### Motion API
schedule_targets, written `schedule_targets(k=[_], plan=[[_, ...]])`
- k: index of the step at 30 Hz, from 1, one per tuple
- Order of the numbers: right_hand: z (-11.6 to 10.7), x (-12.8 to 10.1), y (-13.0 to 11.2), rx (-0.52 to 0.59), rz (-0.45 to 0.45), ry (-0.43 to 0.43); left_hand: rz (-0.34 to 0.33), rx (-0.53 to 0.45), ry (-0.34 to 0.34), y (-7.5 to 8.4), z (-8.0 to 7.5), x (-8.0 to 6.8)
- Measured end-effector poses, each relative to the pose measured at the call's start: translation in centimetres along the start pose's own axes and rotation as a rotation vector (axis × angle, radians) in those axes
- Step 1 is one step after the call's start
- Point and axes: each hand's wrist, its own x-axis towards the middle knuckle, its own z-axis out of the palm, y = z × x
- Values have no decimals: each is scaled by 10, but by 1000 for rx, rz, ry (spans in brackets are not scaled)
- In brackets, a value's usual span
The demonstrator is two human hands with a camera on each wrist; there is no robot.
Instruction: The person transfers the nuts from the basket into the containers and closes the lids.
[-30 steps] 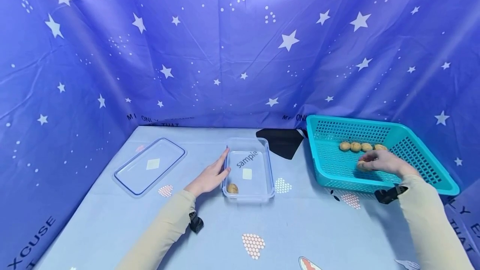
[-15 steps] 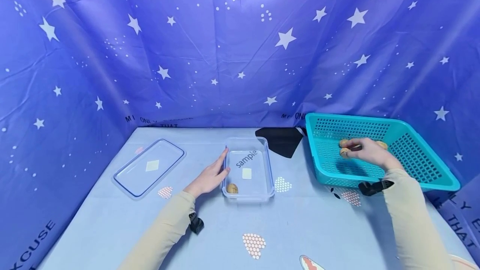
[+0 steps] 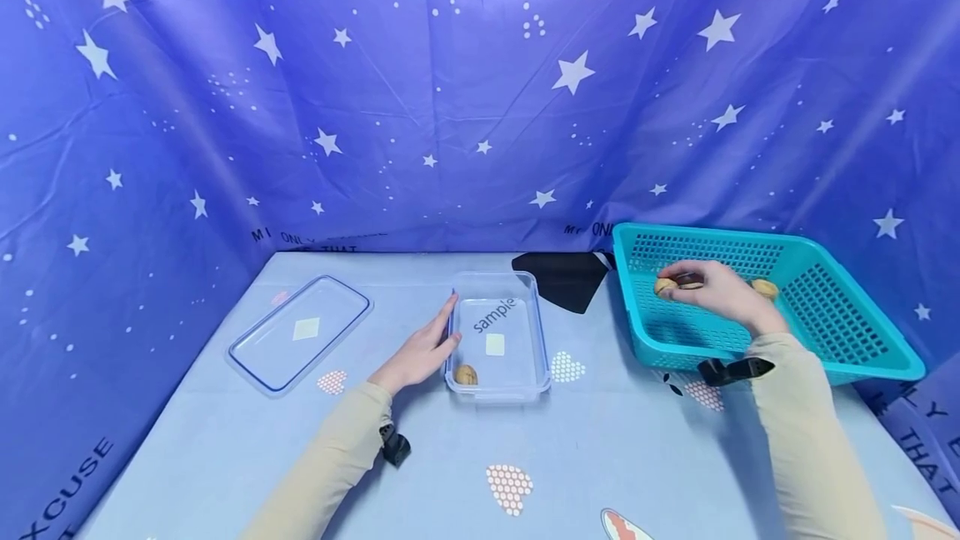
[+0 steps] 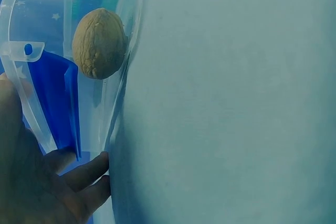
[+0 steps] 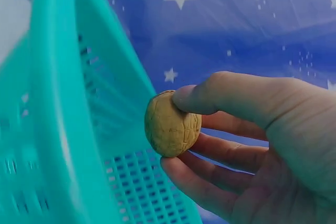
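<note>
My right hand (image 3: 716,294) is over the turquoise basket (image 3: 862,323) and pinches a walnut (image 5: 170,124) between thumb and fingertips. Behind that hand, other walnuts in the basket are partly hidden; one walnut (image 3: 765,289) shows to its right. My left hand (image 3: 420,354) rests against the left side of a clear plastic food container (image 3: 501,394), its fingers extended along the wall. In the left wrist view, its fingertips (image 4: 94,171) touch the container beside a blue clip. A single walnut (image 3: 466,375) lies in the container's near left corner.
A clear lid (image 3: 273,365) with a blue seal lies flat on the patterned tablecloth (image 3: 420,482) at the left. A starry blue curtain (image 3: 450,107) hangs behind and beside the table. The basket stands at the back right.
My right hand has moved left and away from me within the basket, holding a walnut and covering part of the walnut row. My left hand stays at the container.
</note>
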Motion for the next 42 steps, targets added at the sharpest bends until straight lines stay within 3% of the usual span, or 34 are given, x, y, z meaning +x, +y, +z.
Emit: schedule_targets(k=[19, 28, 42], plan=[[54, 43, -58, 90, -156, -41, -17, 5, -11, 3, -4, 0], [85, 64, -71, 164, -242, -101, -3, 5, -4, 2, -4, -1], [131, 82, -89, 194, -399, -150, 3, -4, 0, 0, -3, 2]])
